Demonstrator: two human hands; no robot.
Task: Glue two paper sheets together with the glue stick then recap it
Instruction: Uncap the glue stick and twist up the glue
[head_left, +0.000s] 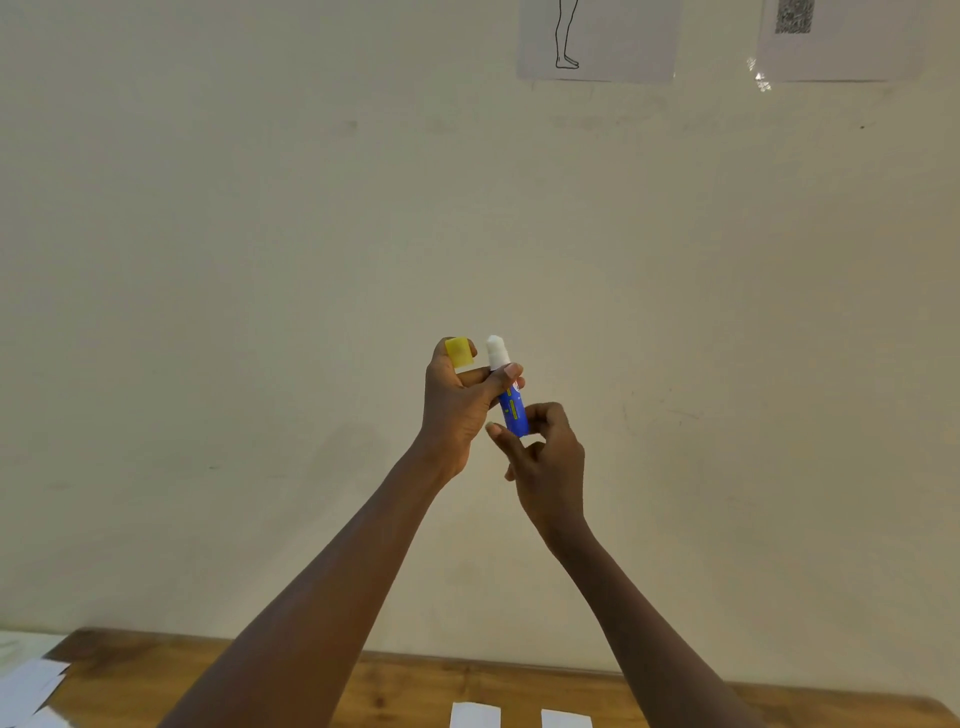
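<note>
Both my hands are raised in front of the wall. The blue glue stick stands upright between them, its white glue tip exposed at the top. My left hand pinches the yellow cap between thumb and forefinger while its other fingers steady the tube's upper part. My right hand grips the tube's bottom end with its fingertips. Two white paper sheets lie side by side on the wooden table at the bottom edge, apart from each other.
More white papers lie at the table's left end. Two printed sheets hang on the beige wall above. The table's far edge meets the wall.
</note>
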